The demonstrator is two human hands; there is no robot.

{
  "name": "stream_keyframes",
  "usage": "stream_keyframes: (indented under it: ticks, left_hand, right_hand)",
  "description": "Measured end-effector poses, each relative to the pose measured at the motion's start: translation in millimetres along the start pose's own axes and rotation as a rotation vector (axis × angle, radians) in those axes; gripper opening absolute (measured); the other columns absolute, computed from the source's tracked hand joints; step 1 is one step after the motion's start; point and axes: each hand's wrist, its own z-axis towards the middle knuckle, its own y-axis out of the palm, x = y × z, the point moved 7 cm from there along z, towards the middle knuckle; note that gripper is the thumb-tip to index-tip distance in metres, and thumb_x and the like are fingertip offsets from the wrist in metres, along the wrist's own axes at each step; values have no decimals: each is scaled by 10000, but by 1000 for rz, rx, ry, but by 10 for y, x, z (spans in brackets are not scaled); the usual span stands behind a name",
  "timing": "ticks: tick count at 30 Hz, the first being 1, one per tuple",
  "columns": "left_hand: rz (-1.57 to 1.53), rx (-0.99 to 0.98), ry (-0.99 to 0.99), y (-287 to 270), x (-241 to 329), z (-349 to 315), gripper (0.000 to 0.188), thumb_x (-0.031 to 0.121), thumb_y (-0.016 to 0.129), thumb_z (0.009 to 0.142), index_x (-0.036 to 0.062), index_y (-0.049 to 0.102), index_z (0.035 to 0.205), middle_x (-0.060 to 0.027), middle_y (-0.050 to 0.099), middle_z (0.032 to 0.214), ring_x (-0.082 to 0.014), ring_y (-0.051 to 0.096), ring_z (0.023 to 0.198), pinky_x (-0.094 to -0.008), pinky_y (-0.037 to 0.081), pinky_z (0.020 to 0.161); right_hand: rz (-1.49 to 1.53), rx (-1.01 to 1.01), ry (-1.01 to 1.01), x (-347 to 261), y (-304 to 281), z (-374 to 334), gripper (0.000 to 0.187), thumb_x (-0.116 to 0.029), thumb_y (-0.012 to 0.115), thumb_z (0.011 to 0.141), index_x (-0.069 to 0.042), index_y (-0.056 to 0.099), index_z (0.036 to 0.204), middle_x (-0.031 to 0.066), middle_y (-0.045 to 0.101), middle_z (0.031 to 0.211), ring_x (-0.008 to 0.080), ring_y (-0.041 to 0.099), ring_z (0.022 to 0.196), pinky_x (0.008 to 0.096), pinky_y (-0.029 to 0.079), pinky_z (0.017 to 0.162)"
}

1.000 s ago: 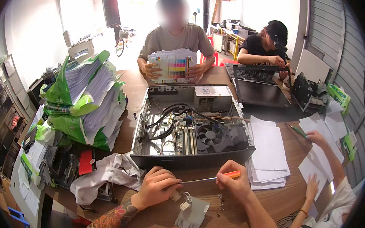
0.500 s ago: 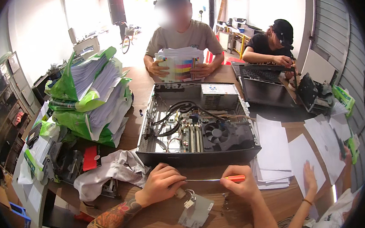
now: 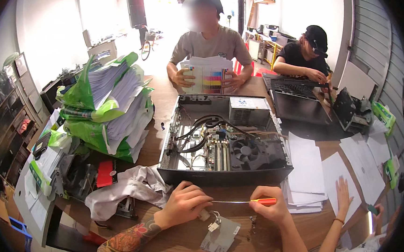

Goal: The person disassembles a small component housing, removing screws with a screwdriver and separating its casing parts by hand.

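My right hand [image 3: 269,207] is closed around the orange-red handle of a screwdriver [image 3: 264,201], held level just above the wooden table. Its thin metal shaft points left, and the tip meets the bent fingers of my left hand [image 3: 187,203], which appear to pinch it. Below my hands lies a flat grey metal piece [image 3: 220,235] with a small white connector and wires. Several tiny dark parts [image 3: 252,221], perhaps screws, lie under my right hand. Beyond both hands stands an open desktop computer case [image 3: 226,173], showing its fan, memory slots and black cables.
A tall stack of papers in green wrappers [image 3: 112,113] stands at left, near a crumpled grey cloth [image 3: 127,190]. White sheets [image 3: 304,165] lie at right, where another person's hand [image 3: 342,193] rests. Across the table one person holds papers [image 3: 206,79]; another handles a laptop [image 3: 298,98].
The whole view has shifted slightly, so things sit a little lower and farther right. My hands keep their hold on the screwdriver. The person across the table has turned their head.
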Motion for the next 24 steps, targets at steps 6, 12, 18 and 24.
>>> stream_keyframes:
  ticks: [6,12,18,24]
  left_hand:
    - [-9,7,-3,-12,-16,-1,131,122,752,727,79,696,837,-15,659,770,-166,621,756,-318,435,722]
    - [-11,15,4,-8,-13,-3,134,129,751,729,76,699,841,-12,660,775,-166,622,763,-320,440,722]
    - [0,25,13,3,-16,-23,135,143,754,735,78,693,836,-8,656,773,-159,619,759,-317,444,718]
    - [11,29,2,-5,-17,-27,135,149,762,730,82,695,827,-7,653,760,-158,617,749,-312,443,711]
  right_hand:
    - [3,9,32,8,14,3,121,-86,684,772,4,616,728,28,604,649,71,530,573,225,402,519]
    - [19,-14,65,61,-2,-10,118,-92,681,783,3,625,741,25,600,658,75,527,599,231,404,542]
    - [49,-6,115,137,-3,-25,118,-99,678,793,4,635,754,21,604,668,77,528,618,231,408,561]
    - [96,-2,155,145,7,-22,125,-107,685,798,9,648,771,20,612,688,70,530,640,225,409,577]
